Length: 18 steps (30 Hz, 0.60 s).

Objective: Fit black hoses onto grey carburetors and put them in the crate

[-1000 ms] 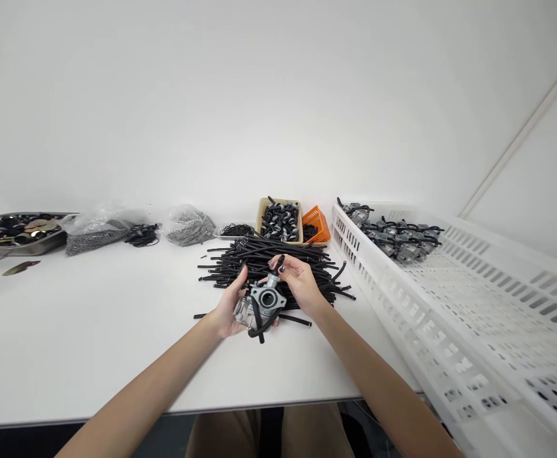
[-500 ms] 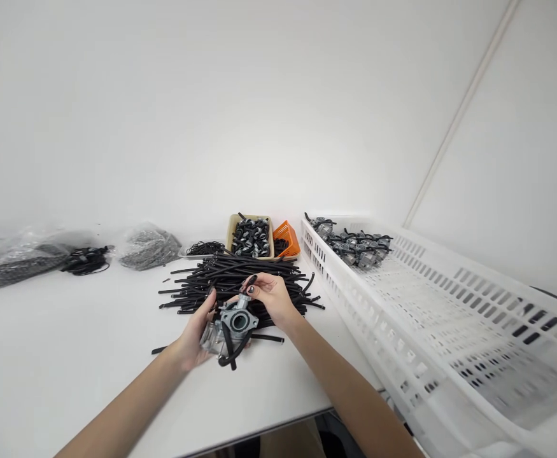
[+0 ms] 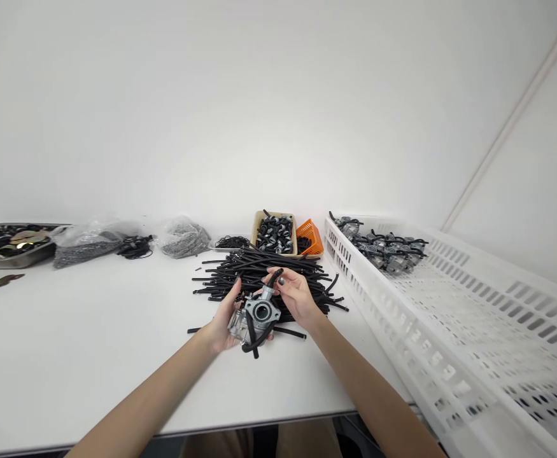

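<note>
My left hand (image 3: 224, 321) cradles a grey metal carburetor (image 3: 254, 316) just above the white table (image 3: 91, 343). A short black hose hangs looped from the carburetor's front. My right hand (image 3: 295, 294) pinches a black hose piece (image 3: 273, 277) at the carburetor's top. Right behind both hands lies a heap of black rubber hoses (image 3: 263, 270).
A large white slotted crate (image 3: 459, 318) on the right holds several finished carburetors (image 3: 383, 245) at its far end. Behind the hoses stand a beige bin of clips (image 3: 274, 230) and an orange basket (image 3: 310, 236). Bags of parts (image 3: 183, 236) and a metal tray (image 3: 6, 242) sit far left.
My hands stayed together on the carburetor; the right fingers shifted at its top onto the hose piece. My head swung right and then back left.
</note>
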Each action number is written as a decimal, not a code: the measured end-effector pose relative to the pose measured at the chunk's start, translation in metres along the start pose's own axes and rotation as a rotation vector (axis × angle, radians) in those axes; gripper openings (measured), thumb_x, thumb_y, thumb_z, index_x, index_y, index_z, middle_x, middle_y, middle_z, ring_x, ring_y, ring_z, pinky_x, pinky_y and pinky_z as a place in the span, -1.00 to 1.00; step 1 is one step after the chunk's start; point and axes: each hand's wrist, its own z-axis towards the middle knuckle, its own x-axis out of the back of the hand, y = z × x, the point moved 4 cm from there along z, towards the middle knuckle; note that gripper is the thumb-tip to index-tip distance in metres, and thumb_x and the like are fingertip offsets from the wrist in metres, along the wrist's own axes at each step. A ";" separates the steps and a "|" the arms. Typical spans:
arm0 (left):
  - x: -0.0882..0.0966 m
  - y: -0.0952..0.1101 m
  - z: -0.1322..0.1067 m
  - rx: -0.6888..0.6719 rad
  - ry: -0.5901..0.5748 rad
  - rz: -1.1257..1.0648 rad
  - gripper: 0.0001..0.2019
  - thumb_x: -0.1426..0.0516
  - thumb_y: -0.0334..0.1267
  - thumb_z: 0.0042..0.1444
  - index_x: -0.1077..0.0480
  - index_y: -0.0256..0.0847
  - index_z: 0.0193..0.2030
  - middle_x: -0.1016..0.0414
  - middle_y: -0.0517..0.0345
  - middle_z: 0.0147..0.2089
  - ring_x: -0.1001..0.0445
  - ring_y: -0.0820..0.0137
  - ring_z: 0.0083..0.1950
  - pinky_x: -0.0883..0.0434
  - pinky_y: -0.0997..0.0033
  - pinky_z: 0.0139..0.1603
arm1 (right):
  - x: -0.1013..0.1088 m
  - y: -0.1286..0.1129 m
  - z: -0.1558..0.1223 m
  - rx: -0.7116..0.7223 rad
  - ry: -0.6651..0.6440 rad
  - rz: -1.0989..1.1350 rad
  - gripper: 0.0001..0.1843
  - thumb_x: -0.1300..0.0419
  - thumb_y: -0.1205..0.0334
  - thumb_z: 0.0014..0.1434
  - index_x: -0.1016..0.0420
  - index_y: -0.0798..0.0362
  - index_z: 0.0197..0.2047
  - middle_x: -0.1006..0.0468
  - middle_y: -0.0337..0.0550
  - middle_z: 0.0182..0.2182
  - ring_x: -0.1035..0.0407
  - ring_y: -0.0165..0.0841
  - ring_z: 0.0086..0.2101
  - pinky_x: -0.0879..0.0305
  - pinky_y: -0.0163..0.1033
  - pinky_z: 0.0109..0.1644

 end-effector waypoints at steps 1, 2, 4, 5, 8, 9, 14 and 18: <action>0.001 0.000 0.000 -0.009 -0.002 0.002 -0.20 -0.01 0.39 0.10 -0.45 -0.42 0.04 -0.64 -0.17 -0.31 -0.64 0.09 -0.36 -0.53 0.25 -0.37 | 0.000 0.000 0.000 0.008 -0.010 0.028 -0.56 -0.41 -0.06 0.00 -0.63 0.02 -0.12 -0.64 -0.04 -0.24 -0.45 -0.26 -0.30 -0.38 -0.20 -0.26; 0.003 0.001 0.000 -0.021 -0.006 0.007 -0.20 -0.01 0.39 0.10 -0.44 -0.41 0.07 -0.63 -0.17 -0.30 -0.64 0.08 -0.37 -0.52 0.24 -0.36 | 0.001 -0.001 0.000 0.014 -0.014 0.052 -0.55 -0.38 -0.07 0.02 -0.62 0.03 -0.09 -0.63 -0.02 -0.20 -0.45 -0.24 -0.27 -0.37 -0.19 -0.24; 0.005 0.002 -0.001 -0.042 -0.015 0.020 -0.18 0.00 0.39 0.11 -0.40 -0.39 0.13 -0.63 -0.16 -0.29 -0.64 0.07 -0.37 -0.52 0.22 -0.36 | 0.003 -0.002 0.000 0.020 0.003 0.080 -0.58 -0.33 -0.06 0.06 -0.61 0.03 -0.09 -0.62 -0.02 -0.18 -0.44 -0.24 -0.24 -0.36 -0.18 -0.18; 0.006 0.002 -0.001 -0.052 -0.016 0.022 -0.17 0.01 0.40 0.11 -0.38 -0.39 0.15 -0.62 -0.16 -0.30 -0.63 0.06 -0.37 -0.52 0.19 -0.35 | 0.005 -0.001 0.000 0.024 0.016 0.085 -0.60 -0.32 -0.03 0.07 -0.61 0.02 -0.09 -0.61 -0.03 -0.19 -0.44 -0.24 -0.23 -0.36 -0.18 -0.15; 0.007 0.004 0.001 -0.112 0.033 -0.025 -0.18 -0.04 0.37 0.10 -0.34 -0.38 0.19 -0.62 -0.14 -0.28 -0.63 0.08 -0.34 -0.54 0.13 -0.28 | 0.010 0.001 0.002 0.048 0.039 0.066 -0.66 -0.28 0.00 0.13 -0.58 0.00 -0.09 -0.60 -0.07 -0.19 -0.44 -0.26 -0.21 -0.35 -0.19 -0.10; 0.007 0.006 0.002 -0.156 0.070 -0.048 -0.22 -0.06 0.33 0.11 -0.32 -0.36 0.20 -0.62 -0.12 -0.26 -0.63 0.10 -0.32 -0.55 0.13 -0.26 | 0.011 0.002 0.002 0.056 0.039 0.042 -0.65 -0.27 -0.01 0.15 -0.57 0.00 -0.07 -0.59 -0.07 -0.17 -0.44 -0.27 -0.21 -0.35 -0.19 -0.09; 0.009 0.024 0.000 -0.566 0.394 0.129 -0.55 -0.14 0.05 0.17 -0.35 -0.15 0.11 -0.59 0.09 -0.16 -0.58 0.22 -0.22 -0.54 0.27 -0.25 | 0.001 0.014 -0.002 0.046 -0.055 -0.237 -0.35 -0.39 -0.07 0.07 -0.37 -0.03 0.16 -0.49 -0.02 0.06 -0.39 -0.22 0.02 -0.28 -0.13 0.13; 0.004 0.037 -0.017 -0.928 0.655 0.489 -0.72 -0.19 -0.08 0.13 -0.43 -0.13 -0.06 -0.51 0.15 -0.07 -0.47 0.26 -0.04 -0.41 0.40 0.01 | -0.021 0.032 -0.010 -0.002 -0.186 -0.293 0.09 -0.50 0.09 -0.03 0.05 -0.17 0.41 -0.28 0.00 0.26 -0.24 -0.20 0.23 -0.15 -0.04 0.32</action>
